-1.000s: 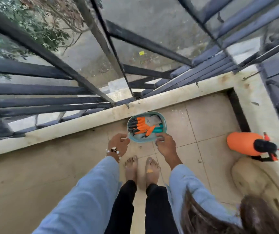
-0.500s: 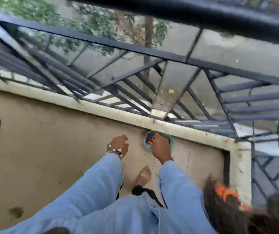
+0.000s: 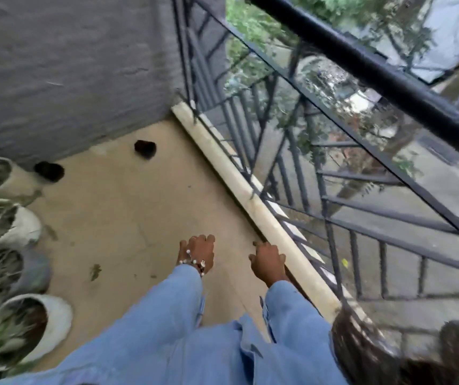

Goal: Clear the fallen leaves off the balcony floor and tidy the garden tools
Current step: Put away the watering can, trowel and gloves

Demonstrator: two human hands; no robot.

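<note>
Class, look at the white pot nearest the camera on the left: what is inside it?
Inside the white pot: dark soil and pale green leaves spilling over its rim. Roots and anything below the soil are covered; the frame edge cuts off its left side.

So the person's wearing a light blue denim-looking shirt, long sleeves (image 3: 175,309) coming down to the wrists on both arms, and you can make out stitched seams and a cuff edge on the right sleeve. There's a beaded bracelet (image 3: 193,262) on the left wrist, white and dark beads strung together, sitting right at the cuff. Some dark brown hair (image 3: 367,354) hangs into the bottom right corner, pretty blurry.
</note>
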